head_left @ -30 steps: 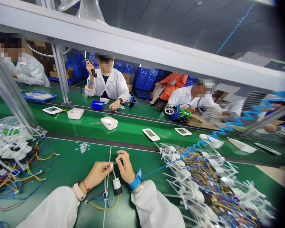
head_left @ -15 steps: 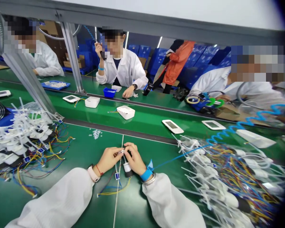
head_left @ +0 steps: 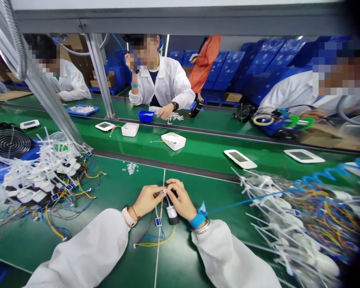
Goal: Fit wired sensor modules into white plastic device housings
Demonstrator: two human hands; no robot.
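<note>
My left hand (head_left: 150, 199) and my right hand (head_left: 182, 202) meet over the green table, both pinching a small white fitting (head_left: 165, 191) between their fingertips. Its exact shape is partly hidden by the fingers. From it a thin tube runs down to a small white-and-black motor-like cylinder (head_left: 172, 213), which hangs or rests just below my right fingers; I cannot tell which. Yellow, red and blue wires (head_left: 151, 243) trail from this unit, with a small blue-and-white tag (head_left: 158, 222) among them. Beyond my hands lies a little heap of clear rings (head_left: 131, 168).
Similar wired units are piled at left (head_left: 45, 176) and right (head_left: 291, 232). A blue coiled cord (head_left: 321, 174) reaches my right wristband (head_left: 198, 219). White housings (head_left: 174, 141) sit on the green conveyor (head_left: 198, 148). Co-workers in white coats sit opposite; a metal post (head_left: 99, 76) stands left.
The view has swung slightly, shifting the scene rightward at left and centre. My hands keep the same pinch on the fitting. The person in orange beyond has moved left relative to the seated co-worker.
</note>
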